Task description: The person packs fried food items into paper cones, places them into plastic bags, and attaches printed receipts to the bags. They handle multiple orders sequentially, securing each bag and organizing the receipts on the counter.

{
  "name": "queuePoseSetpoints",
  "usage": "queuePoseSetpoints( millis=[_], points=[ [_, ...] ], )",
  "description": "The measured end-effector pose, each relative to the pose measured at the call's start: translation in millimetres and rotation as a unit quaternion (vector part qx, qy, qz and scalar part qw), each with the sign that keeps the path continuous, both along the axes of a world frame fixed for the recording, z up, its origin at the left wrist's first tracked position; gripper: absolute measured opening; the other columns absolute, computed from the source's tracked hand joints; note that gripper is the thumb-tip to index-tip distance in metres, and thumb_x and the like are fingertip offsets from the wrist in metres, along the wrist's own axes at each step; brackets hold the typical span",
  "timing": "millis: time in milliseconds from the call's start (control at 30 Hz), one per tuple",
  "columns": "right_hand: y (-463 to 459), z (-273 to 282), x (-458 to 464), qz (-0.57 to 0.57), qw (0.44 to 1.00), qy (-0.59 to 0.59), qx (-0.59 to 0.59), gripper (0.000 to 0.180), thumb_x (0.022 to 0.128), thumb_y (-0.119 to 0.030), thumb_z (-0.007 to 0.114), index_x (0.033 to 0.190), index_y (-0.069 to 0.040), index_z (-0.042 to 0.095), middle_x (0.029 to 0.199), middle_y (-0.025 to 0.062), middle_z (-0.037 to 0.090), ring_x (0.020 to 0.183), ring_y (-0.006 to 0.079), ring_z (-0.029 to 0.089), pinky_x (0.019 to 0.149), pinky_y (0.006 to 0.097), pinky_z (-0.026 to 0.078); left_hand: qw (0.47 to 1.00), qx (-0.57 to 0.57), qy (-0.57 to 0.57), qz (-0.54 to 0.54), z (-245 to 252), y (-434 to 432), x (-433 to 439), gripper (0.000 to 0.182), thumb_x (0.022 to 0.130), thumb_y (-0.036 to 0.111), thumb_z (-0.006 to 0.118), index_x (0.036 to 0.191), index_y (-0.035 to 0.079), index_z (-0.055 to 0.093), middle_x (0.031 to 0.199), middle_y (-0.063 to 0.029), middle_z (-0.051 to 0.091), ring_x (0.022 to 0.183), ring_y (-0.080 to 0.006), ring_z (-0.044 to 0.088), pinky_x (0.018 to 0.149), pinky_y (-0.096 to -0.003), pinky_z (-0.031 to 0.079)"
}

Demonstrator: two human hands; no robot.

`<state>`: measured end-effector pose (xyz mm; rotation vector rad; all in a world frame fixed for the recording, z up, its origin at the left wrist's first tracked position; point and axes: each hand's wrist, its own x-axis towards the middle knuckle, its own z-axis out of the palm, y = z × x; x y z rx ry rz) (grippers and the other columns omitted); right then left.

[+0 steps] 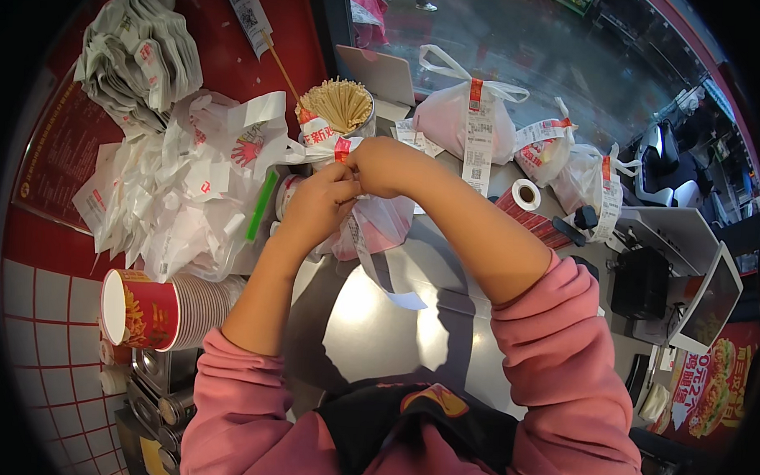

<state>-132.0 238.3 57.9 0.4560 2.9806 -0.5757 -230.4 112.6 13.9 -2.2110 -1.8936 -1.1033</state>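
Note:
A white translucent plastic carrier bag (387, 225) with something pinkish inside stands at the back of the metal counter. My left hand (323, 201) and my right hand (382, 165) meet at its gathered neck, both shut on it, and their fingertips partly hide each other. Beside my right hand, a red sticker (342, 149) wraps the twisted plastic near the handles. A printed paper slip (378, 278) hangs from the bag towards me, its lower end curling up. Just behind the hands is a tub of wooden skewers (337, 105).
Several tied bags with printed slips, one a large pink-tinted bag (443, 123), stand along the window. A label roll (524, 195) and a screen terminal (698, 299) are to the right. Loose plastic bags (193, 181) and stacked red paper buckets (145, 311) crowd the left.

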Motion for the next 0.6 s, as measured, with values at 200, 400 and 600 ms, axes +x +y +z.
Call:
queuePoseSetpoints(
  millis=[200, 400, 600],
  points=[
    [13, -10, 5, -0.029, 0.99, 0.085, -0.108, 0.016, 0.074, -0.016, 0.059, 0.086, -0.007, 0.066, 0.078, 0.0121, 0.065, 0.074, 0.0269, 0.062, 0.067, 0.0369, 0.048, 0.997, -0.001, -0.067, 0.032, 2, -4, 1, 0.018, 0.068, 0.0, 0.064, 0.084, 0.009, 0.065, 0.074, -0.0076, 0.054, 0.07, -0.0259, 0.056, 0.062, -0.0345, 0.046],
    [11, -14, 5, 0.059, 0.991, -0.111, 0.036, 0.016, 0.076, -0.017, 0.055, 0.085, -0.01, 0.067, 0.083, 0.0121, 0.065, 0.078, 0.0275, 0.062, 0.069, 0.0383, 0.048, 0.999, -0.005, -0.046, 0.022, 4, -2, 4, 0.017, 0.068, 0.0, 0.064, 0.084, 0.008, 0.064, 0.074, -0.0075, 0.054, 0.071, -0.0254, 0.055, 0.062, -0.0346, 0.045],
    [9, -11, -5, -0.019, 0.979, -0.166, 0.117, 0.019, 0.077, -0.021, 0.055, 0.088, -0.012, 0.067, 0.088, 0.0117, 0.066, 0.078, 0.0278, 0.063, 0.066, 0.0407, 0.049, 1.0, 0.004, 0.006, 0.014, 7, 3, 2, 0.021, 0.066, -0.001, 0.064, 0.085, 0.009, 0.064, 0.077, -0.0058, 0.056, 0.072, -0.0234, 0.057, 0.062, -0.0313, 0.045]
  ],
)
